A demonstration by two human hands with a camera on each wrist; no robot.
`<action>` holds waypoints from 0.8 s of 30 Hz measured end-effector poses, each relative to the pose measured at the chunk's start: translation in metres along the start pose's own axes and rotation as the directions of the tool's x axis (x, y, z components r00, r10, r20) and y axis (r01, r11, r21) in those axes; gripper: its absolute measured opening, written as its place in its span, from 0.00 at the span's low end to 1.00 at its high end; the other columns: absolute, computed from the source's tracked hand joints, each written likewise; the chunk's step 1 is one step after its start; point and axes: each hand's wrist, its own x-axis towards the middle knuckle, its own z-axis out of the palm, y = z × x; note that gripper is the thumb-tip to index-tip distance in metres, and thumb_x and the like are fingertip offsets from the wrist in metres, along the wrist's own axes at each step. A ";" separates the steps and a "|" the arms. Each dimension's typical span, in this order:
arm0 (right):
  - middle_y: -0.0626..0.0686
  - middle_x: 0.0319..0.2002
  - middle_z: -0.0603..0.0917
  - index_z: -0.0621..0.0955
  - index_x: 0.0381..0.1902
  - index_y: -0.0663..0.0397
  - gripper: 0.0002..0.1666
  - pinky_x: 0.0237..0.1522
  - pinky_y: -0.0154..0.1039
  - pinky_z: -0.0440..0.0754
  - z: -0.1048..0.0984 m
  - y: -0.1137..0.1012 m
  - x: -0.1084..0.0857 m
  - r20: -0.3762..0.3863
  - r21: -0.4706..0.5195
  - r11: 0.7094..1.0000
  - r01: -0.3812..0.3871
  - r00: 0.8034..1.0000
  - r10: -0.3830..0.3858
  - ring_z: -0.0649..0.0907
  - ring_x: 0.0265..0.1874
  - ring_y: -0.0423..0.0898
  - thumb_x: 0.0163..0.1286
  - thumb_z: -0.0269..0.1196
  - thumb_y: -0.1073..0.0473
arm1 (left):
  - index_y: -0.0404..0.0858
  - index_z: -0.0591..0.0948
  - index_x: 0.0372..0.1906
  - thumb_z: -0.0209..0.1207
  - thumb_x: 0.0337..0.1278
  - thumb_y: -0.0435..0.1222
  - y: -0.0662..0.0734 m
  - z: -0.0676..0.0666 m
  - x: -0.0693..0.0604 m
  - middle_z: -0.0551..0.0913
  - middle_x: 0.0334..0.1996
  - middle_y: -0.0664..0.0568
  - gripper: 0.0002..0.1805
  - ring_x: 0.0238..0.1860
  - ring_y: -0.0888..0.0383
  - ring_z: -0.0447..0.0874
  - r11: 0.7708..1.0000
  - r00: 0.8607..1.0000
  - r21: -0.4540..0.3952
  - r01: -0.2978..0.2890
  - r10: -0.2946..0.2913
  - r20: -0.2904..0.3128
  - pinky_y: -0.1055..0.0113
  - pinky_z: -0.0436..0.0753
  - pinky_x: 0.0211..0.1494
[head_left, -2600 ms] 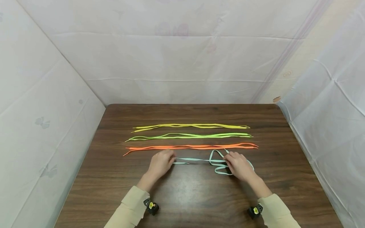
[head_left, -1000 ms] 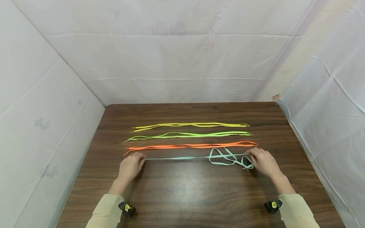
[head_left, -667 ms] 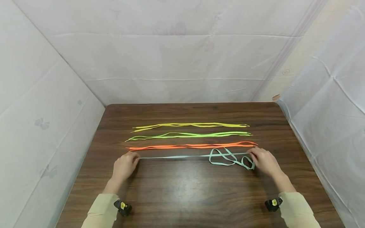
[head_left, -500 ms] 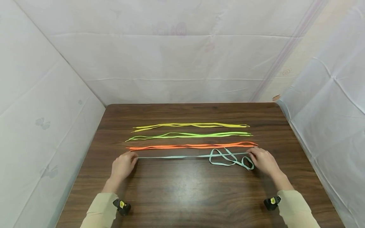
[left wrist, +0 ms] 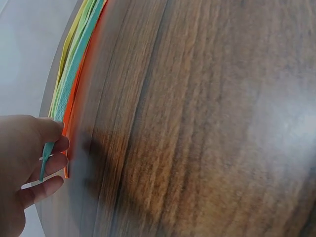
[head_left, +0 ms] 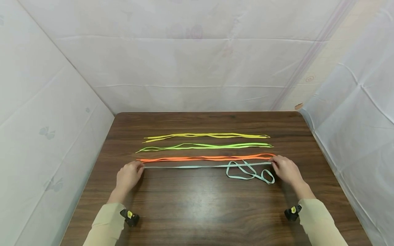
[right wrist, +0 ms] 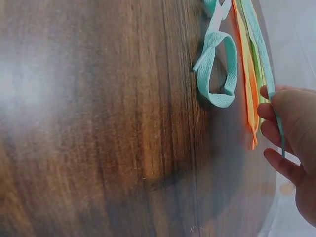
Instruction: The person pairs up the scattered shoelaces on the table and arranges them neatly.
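A mint-green shoelace (head_left: 191, 167) stretches nearly straight from side to side between my two hands. At its left end my left hand (head_left: 127, 176) pinches it between thumb and index finger; its tip (left wrist: 43, 168) sticks out past the thumb in the left wrist view. My right hand (head_left: 287, 169) pinches the other end, where a thin tip (right wrist: 283, 147) hangs below the thumb. Under the stretched lace, on the right, another mint-green shoelace (head_left: 241, 178) lies in loose loops on the table. Just beyond, orange shoelaces (head_left: 197, 158) lie side by side.
Farther back, lime-green shoelaces (head_left: 203, 147) and yellow shoelaces (head_left: 209, 135) lie in rows parallel to the orange ones. All rest on a dark wooden table (head_left: 197, 212). White cloth-like walls (head_left: 197, 68) rise behind it and at both sides.
My hands have moved apart, drawing one mint-green shoelace taut out of the tangle. In the last half second, both hands have shifted slightly farther from me, towards the orange shoelaces.
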 end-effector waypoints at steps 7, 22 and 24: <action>0.53 0.26 0.81 0.80 0.30 0.57 0.03 0.23 0.47 0.74 0.004 0.005 0.007 -0.084 -0.033 0.999 0.015 0.996 -0.018 0.78 0.23 0.50 0.56 0.62 0.68 | 0.36 0.82 0.34 0.60 0.53 0.33 0.000 0.001 0.008 0.84 0.32 0.41 0.05 0.21 0.54 0.75 0.999 0.999 0.001 0.045 -0.045 -0.006 0.59 0.74 0.19; 0.53 0.25 0.78 0.77 0.29 0.56 0.02 0.23 0.48 0.73 0.007 0.004 0.012 -0.047 -0.023 0.995 -0.097 0.994 0.096 0.76 0.21 0.50 0.58 0.62 0.65 | 0.37 0.81 0.33 0.60 0.52 0.35 -0.001 -0.002 0.020 0.84 0.33 0.41 0.05 0.22 0.52 0.78 0.993 0.993 -0.023 0.120 -0.120 -0.001 0.57 0.73 0.19; 0.53 0.25 0.78 0.77 0.30 0.56 0.03 0.24 0.49 0.74 0.008 0.004 0.011 -0.032 -0.027 0.994 -0.108 0.994 0.107 0.77 0.22 0.50 0.59 0.62 0.65 | 0.37 0.81 0.32 0.60 0.52 0.35 -0.002 -0.001 0.019 0.84 0.32 0.41 0.05 0.22 0.51 0.78 0.992 0.992 -0.023 0.124 -0.123 0.007 0.57 0.73 0.20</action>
